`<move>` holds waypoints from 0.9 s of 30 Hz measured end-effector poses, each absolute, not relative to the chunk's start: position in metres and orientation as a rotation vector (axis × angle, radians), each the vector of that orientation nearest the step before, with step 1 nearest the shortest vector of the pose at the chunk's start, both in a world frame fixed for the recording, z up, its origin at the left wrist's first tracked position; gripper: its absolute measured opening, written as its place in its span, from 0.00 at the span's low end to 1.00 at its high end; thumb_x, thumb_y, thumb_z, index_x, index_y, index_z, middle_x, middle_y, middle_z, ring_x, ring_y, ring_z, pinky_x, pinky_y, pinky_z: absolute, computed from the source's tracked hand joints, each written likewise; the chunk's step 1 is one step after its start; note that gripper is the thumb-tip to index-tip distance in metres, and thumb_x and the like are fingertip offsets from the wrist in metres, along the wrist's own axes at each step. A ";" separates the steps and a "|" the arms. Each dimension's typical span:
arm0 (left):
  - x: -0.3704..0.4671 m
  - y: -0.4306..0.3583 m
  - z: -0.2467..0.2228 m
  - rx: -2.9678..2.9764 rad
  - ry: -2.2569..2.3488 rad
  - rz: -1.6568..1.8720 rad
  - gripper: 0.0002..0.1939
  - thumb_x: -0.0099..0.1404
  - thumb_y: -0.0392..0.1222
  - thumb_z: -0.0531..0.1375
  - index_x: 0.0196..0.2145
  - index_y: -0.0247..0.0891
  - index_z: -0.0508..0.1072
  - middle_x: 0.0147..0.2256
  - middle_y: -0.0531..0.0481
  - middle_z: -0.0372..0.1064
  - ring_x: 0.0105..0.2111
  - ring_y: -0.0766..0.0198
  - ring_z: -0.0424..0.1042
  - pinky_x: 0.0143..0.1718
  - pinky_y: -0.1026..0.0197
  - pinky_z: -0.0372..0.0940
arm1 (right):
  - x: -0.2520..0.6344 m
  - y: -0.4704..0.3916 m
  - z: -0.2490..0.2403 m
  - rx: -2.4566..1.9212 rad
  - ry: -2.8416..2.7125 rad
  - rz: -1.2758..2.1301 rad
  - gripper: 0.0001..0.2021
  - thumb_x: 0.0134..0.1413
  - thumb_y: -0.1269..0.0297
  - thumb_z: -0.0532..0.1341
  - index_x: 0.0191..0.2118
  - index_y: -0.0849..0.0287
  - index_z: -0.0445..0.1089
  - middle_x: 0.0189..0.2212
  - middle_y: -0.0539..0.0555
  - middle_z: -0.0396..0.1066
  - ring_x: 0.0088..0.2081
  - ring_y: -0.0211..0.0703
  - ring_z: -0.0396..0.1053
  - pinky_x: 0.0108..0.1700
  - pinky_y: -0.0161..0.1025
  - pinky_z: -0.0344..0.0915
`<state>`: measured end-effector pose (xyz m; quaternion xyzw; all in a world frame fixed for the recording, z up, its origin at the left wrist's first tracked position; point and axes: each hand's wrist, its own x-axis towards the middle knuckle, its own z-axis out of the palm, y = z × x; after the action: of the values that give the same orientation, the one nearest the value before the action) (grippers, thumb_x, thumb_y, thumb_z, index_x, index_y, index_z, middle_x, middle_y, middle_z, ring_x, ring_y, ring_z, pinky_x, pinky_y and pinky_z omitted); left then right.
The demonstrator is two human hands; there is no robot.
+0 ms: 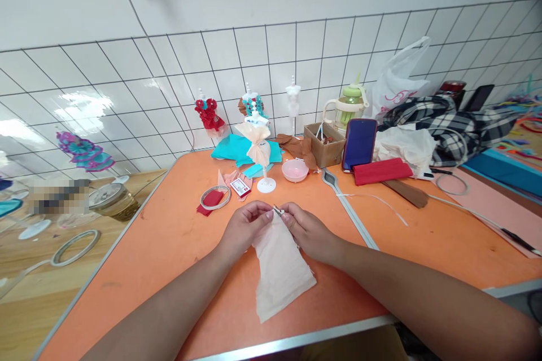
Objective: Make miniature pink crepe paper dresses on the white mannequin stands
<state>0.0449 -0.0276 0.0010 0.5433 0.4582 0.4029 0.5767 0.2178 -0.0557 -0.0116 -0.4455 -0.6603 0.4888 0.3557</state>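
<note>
A pale pink, crepe-like sheet (282, 271) hangs from my fingertips and spreads toward the table's front edge. My left hand (249, 225) pinches its narrow upper end between thumb and fingers. Close beside it, my right hand (307, 231) is closed at the same end. A small dark, shiny thing (278, 210) shows between the two thumbs, too small to name. Just beyond my hands stands a small white dress form (256, 119) on a round base, with a pale pink wrap around its body.
A tape roll (215, 197) lies left of my hands, and a pink bowl (295, 170) sits behind them. Farther right are a cardboard box (324, 146), a propped phone (359, 145) and a red folded piece (382, 171). Dressed forms, including a red one (208, 115), line the wall.
</note>
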 end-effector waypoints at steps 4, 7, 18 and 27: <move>0.044 -0.027 0.000 1.264 1.085 0.960 0.15 0.51 0.48 0.67 0.30 0.35 0.72 0.27 0.52 0.68 0.27 0.67 0.66 0.30 0.65 0.60 | 0.218 -0.054 -0.016 -1.149 -1.707 1.265 0.15 0.64 0.51 0.45 0.43 0.56 0.59 0.24 0.46 0.59 0.22 0.33 0.59 0.22 0.31 0.55; 0.044 -0.027 -0.002 1.220 1.088 0.988 0.15 0.54 0.49 0.65 0.32 0.37 0.69 0.27 0.54 0.67 0.26 0.68 0.65 0.28 0.66 0.59 | 0.218 -0.055 -0.019 -1.129 -1.653 1.357 0.15 0.64 0.50 0.45 0.43 0.55 0.59 0.24 0.45 0.57 0.21 0.33 0.57 0.20 0.30 0.54; 0.048 -0.027 -0.004 1.222 1.094 1.004 0.16 0.55 0.50 0.64 0.34 0.37 0.67 0.27 0.55 0.65 0.25 0.70 0.64 0.27 0.68 0.59 | 0.216 -0.054 -0.017 -1.079 -1.616 1.369 0.14 0.64 0.52 0.45 0.40 0.56 0.59 0.23 0.44 0.55 0.22 0.33 0.54 0.22 0.30 0.53; 0.047 -0.026 -0.007 1.185 1.072 1.027 0.16 0.55 0.50 0.64 0.34 0.38 0.66 0.27 0.56 0.65 0.25 0.70 0.64 0.27 0.68 0.60 | 0.217 -0.054 -0.017 -1.116 -1.645 1.319 0.15 0.64 0.51 0.45 0.42 0.56 0.61 0.25 0.46 0.59 0.25 0.35 0.57 0.26 0.33 0.54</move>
<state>0.0474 -0.0258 -0.0072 0.5072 0.4592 0.4398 0.5818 0.2169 -0.0539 -0.0165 -0.4348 -0.6407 0.5140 0.3691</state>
